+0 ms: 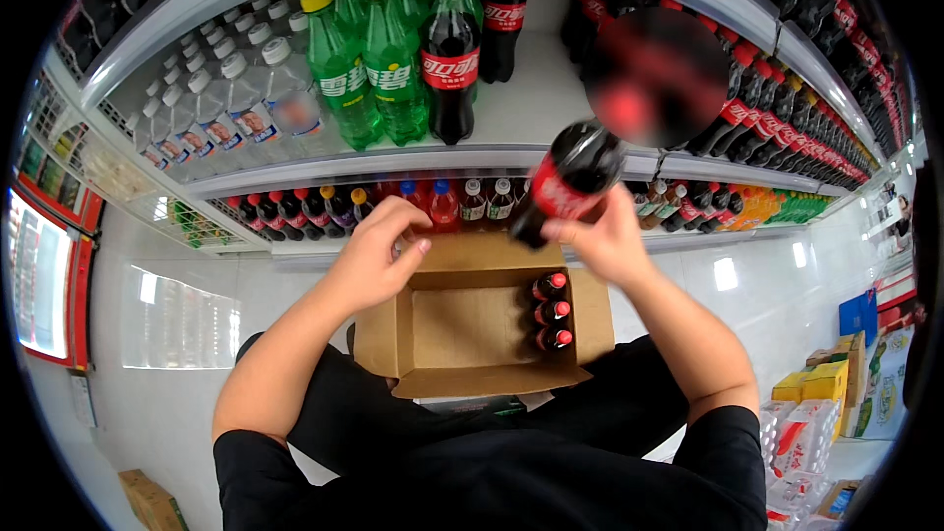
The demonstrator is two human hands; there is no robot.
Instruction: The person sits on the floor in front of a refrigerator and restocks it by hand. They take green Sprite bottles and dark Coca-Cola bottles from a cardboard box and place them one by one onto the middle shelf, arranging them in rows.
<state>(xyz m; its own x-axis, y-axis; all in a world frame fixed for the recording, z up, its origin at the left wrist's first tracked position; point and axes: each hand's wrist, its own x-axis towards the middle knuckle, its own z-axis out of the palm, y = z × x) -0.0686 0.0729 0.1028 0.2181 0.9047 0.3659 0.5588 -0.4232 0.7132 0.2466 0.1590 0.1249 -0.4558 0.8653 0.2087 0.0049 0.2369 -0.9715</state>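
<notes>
My right hand (606,234) grips a dark cola bottle with a red label (564,184), tilted, above the right back corner of an open cardboard box (472,382). The bottle's cap end is hidden by a blurred round patch. My left hand (383,251) is over the box's left back corner, fingers curled and apart, with nothing seen in it. Inside the box, several cola bottles with red caps (552,311) stand in a row along the right wall. The box rests between my legs.
Ahead, a shelf (442,158) bears green soda bottles (394,74), clear bottles (236,99) and cola bottles (450,59). A lower shelf holds small drinks (444,206). Shrink-wrapped packs (804,442) and cartons (818,383) stand on the floor at right; another carton (151,501) is at lower left.
</notes>
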